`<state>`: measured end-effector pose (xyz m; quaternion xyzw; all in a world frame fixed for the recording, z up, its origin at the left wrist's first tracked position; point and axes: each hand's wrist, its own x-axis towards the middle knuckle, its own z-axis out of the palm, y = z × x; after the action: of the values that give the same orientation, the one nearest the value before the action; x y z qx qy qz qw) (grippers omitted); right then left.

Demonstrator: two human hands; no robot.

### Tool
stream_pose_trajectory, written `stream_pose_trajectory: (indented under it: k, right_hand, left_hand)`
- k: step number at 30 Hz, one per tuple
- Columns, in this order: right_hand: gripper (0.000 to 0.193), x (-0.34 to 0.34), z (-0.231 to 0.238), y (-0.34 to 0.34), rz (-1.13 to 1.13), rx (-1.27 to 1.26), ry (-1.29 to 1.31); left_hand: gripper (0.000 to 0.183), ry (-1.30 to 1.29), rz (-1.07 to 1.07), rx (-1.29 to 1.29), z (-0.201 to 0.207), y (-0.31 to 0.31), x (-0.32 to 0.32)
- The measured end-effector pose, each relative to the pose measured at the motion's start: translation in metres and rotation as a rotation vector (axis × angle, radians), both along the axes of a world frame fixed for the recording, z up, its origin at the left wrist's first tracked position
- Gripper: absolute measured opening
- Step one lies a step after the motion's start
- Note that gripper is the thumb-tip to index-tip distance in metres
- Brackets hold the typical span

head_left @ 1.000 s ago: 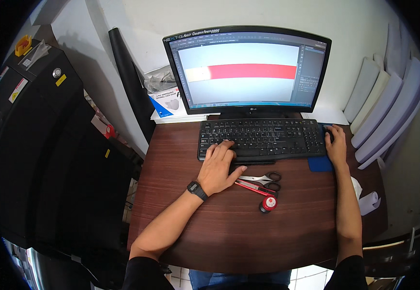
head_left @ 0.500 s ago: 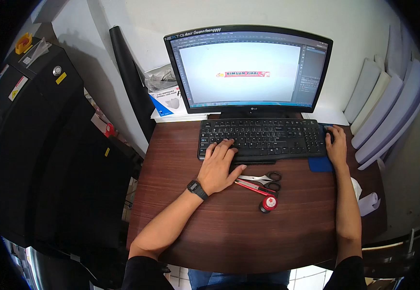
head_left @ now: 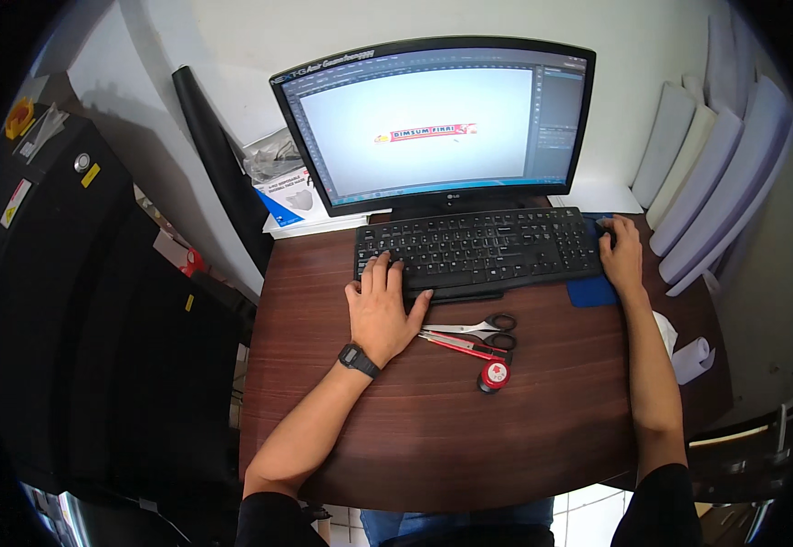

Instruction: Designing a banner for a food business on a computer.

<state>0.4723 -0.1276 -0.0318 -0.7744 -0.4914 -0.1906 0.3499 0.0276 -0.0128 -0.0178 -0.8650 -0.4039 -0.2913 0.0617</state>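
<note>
My left hand (head_left: 380,310) lies over the lower left corner of a black keyboard (head_left: 487,246), its fingers spread on the keys and its thumb stretched out to the right. A black digital watch (head_left: 358,360) is on that wrist. At the keyboard's right end my right hand (head_left: 624,260) curls over a dark computer mouse (head_left: 605,233), mostly hidden under the fingers, on a blue mouse pad (head_left: 591,293). Behind the keyboard stands a monitor (head_left: 428,123), showing a small red banner design on a white canvas.
Scissors (head_left: 483,326), a red utility knife (head_left: 460,345) and a small round red-and-black object (head_left: 494,375) lie right of my left hand. White rolls (head_left: 706,182) lean at the right. A mask box (head_left: 289,198) sits back left; a large black machine (head_left: 77,301) stands left of the desk (head_left: 469,447).
My left hand has shifted left along the keyboard, nearer its left edge. My right hand stays on the mouse. The whole view has turned slightly.
</note>
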Motion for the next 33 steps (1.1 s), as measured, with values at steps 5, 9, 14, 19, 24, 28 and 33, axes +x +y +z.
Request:
stream_pose_trajectory:
  k: [5,9,14,19,24,28,33]
  right_hand:
    - [0.02,-0.017,0.013,-0.001,0.014,0.074,-0.059]
    - [0.016,-0.027,0.019,-0.003,0.185,0.077,-0.152]
    - [0.018,-0.032,0.023,-0.005,0.201,0.043,-0.188]
    - [0.019,-0.032,0.022,-0.003,0.227,0.024,-0.16]
    - [0.018,-0.037,0.025,-0.003,0.236,0.04,-0.178]
    - [0.018,-0.037,0.026,-0.004,0.23,0.033,-0.147]
    - [0.02,-0.028,0.021,-0.002,0.126,0.072,-0.158]
  left_hand:
    - [0.064,0.026,0.005,-0.027,0.001,-0.001,0.0]
    - [0.064,0.028,0.015,-0.009,0.0,-0.001,0.0]
    - [0.064,0.023,0.008,0.002,0.0,-0.001,0.001]
    - [0.064,0.018,0.004,0.006,-0.001,0.0,0.0]
    - [0.063,0.018,0.009,0.011,0.0,-0.001,-0.001]
    - [0.062,0.006,0.009,0.018,0.002,-0.002,0.0]
    - [0.059,-0.053,-0.079,-0.098,0.005,-0.002,-0.003]
